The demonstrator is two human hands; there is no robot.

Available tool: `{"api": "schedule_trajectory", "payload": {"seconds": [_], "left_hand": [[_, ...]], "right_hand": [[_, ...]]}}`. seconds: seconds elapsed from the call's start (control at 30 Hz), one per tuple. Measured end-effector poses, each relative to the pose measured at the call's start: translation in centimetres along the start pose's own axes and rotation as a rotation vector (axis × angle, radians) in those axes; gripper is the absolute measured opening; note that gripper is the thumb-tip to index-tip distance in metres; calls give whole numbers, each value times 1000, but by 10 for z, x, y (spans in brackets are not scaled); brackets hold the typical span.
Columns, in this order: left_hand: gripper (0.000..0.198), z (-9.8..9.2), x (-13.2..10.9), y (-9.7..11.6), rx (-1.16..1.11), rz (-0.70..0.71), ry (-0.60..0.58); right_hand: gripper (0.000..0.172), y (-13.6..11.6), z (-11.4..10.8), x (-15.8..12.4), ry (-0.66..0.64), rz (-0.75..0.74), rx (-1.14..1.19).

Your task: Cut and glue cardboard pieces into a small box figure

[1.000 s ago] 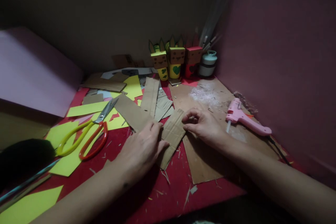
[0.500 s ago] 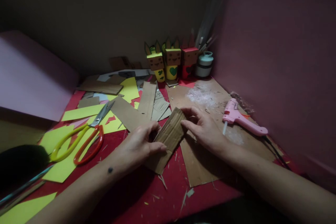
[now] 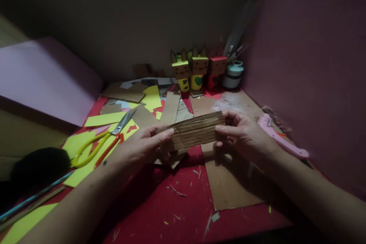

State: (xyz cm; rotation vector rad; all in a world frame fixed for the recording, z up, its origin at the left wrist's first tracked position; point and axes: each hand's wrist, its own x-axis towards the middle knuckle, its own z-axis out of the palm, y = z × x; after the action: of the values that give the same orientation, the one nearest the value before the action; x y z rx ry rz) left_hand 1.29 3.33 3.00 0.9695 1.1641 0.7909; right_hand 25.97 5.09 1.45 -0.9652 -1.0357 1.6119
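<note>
A strip of brown cardboard with ridges along its face is held up over the red table. My left hand pinches its left end, the thumb on the near face. At the opposite end my right hand grips the edge between thumb and fingers. Another small cardboard piece shows partly under the left hand. Beneath the right hand lies a flat cardboard sheet, in shadow.
Scissors with yellow and red handles lie on yellow paper at left. A pink glue gun rests at right, partly hidden by my arm. Three animal-faced cardboard figures and a pale jar stand at the back. Paper scraps lie left.
Both hands have raised the cardboard strip and turned it from a steep slant to nearly level. The right hand now grips its right end. The view has shifted slightly left.
</note>
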Motion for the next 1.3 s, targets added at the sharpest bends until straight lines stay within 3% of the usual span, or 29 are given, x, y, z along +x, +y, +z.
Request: {"api": "schedule_trajectory", "payload": {"seconds": [0.33,0.53,0.87,1.1,1.3], "left_hand": [[23,13,-3,-9,-57,142,169],[19,10,-2,-10,-99,224,133],[38,3,1,-5,-50,303,136],[40,0,3,-5,14,341,126],[41,0,2,-6,-55,339,84]], "right_hand": [[31,18,0,-3,-57,3,86],[59,25,4,-11,-50,-7,31],[40,23,10,-15,-114,28,-6],[39,22,10,-17,-112,67,27],[42,25,9,-14,-113,15,41]]}}
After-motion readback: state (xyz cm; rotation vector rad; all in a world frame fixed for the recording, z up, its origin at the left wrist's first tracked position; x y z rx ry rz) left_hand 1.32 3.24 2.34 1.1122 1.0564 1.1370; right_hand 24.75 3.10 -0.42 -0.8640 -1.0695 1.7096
